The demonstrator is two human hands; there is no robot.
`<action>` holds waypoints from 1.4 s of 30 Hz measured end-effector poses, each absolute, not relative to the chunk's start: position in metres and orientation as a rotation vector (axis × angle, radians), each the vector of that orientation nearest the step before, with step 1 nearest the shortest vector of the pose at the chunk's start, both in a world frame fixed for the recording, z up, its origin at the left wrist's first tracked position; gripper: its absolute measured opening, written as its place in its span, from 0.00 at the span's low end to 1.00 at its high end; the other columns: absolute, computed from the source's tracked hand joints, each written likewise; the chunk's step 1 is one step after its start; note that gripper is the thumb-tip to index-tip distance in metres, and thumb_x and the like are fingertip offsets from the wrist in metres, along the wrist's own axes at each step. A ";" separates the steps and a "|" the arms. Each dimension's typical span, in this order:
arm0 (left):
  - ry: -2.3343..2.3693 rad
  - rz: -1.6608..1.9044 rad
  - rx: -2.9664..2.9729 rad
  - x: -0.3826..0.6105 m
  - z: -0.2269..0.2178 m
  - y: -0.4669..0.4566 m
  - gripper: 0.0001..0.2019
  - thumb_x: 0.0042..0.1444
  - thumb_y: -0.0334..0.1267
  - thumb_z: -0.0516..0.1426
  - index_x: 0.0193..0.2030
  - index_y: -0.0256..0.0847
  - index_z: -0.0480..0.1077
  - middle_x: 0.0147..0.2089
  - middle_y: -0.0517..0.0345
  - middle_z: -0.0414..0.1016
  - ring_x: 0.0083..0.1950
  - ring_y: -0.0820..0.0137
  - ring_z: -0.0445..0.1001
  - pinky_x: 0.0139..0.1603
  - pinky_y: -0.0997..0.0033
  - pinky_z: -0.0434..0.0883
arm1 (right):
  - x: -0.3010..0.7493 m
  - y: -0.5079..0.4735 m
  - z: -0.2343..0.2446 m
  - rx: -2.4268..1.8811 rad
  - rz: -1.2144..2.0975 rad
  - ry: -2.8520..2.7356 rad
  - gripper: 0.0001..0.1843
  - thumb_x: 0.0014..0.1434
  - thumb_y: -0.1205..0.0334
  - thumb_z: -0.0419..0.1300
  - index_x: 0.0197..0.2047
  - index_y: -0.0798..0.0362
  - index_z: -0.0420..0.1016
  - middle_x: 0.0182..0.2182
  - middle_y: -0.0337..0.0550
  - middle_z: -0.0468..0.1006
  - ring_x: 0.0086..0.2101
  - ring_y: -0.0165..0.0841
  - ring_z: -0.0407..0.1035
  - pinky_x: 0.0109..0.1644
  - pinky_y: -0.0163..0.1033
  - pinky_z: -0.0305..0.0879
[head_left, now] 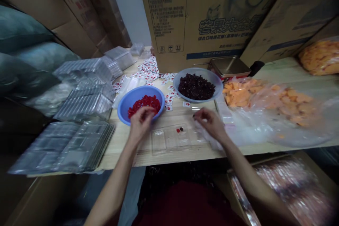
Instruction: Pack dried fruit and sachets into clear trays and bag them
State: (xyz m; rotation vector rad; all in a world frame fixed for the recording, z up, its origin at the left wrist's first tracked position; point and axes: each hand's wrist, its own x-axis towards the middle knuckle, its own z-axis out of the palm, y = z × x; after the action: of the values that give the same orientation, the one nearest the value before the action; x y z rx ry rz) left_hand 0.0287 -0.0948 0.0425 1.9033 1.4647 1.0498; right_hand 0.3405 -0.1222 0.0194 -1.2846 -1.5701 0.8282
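Note:
A clear plastic compartment tray [169, 140] lies on the wooden table [185, 113] in front of me, with a red piece and a dark piece [179, 129] in one compartment. My left hand [140, 122] reaches over the near rim of a blue bowl [124, 104] of red candied fruit [144, 104], fingers curled; what they hold is hidden. My right hand [210, 122] hovers at the tray's right end, fingers pinched together, contents too small to name. A grey bowl [185, 76] of dark dried berries [196, 86] stands behind.
Stacks of clear empty trays [79, 113] fill the left side. Small red-and-white sachets [150, 70] lie scattered at the back. Bags of orange dried fruit [265, 100] sit right, a scale [229, 66] and cardboard boxes [198, 14] behind. A box of packed goods [291, 190] sits low right.

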 end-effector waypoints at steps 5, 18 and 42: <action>1.250 0.797 1.989 0.100 0.000 -0.164 0.07 0.62 0.33 0.54 0.41 0.41 0.74 0.38 0.56 0.78 0.38 0.69 0.73 0.42 0.69 0.69 | 0.287 -0.177 -0.034 -1.391 0.796 -1.737 0.04 0.59 0.67 0.60 0.33 0.51 0.74 0.30 0.41 0.76 0.33 0.36 0.69 0.39 0.40 0.65; 1.249 0.749 2.093 0.101 -0.016 -0.151 0.08 0.65 0.33 0.51 0.43 0.42 0.72 0.42 0.51 0.73 0.47 0.64 0.71 0.49 0.63 0.69 | 0.293 -0.180 -0.045 -1.358 0.669 -1.719 0.09 0.65 0.63 0.56 0.41 0.48 0.78 0.39 0.48 0.75 0.43 0.41 0.69 0.48 0.49 0.68; 1.784 1.294 1.805 0.029 0.059 -0.109 0.09 0.60 0.44 0.59 0.39 0.41 0.71 0.35 0.60 0.75 0.34 0.71 0.71 0.40 0.72 0.68 | 0.304 -0.185 -0.027 -1.450 0.563 -1.587 0.08 0.64 0.61 0.56 0.39 0.50 0.77 0.36 0.47 0.72 0.40 0.41 0.68 0.46 0.47 0.66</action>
State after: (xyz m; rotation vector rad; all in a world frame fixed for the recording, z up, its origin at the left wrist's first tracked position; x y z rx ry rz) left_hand 0.0286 -0.1089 0.0594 1.8045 1.7839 1.2942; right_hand 0.3037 -0.1847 -0.0272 -1.4496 -1.5870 0.5635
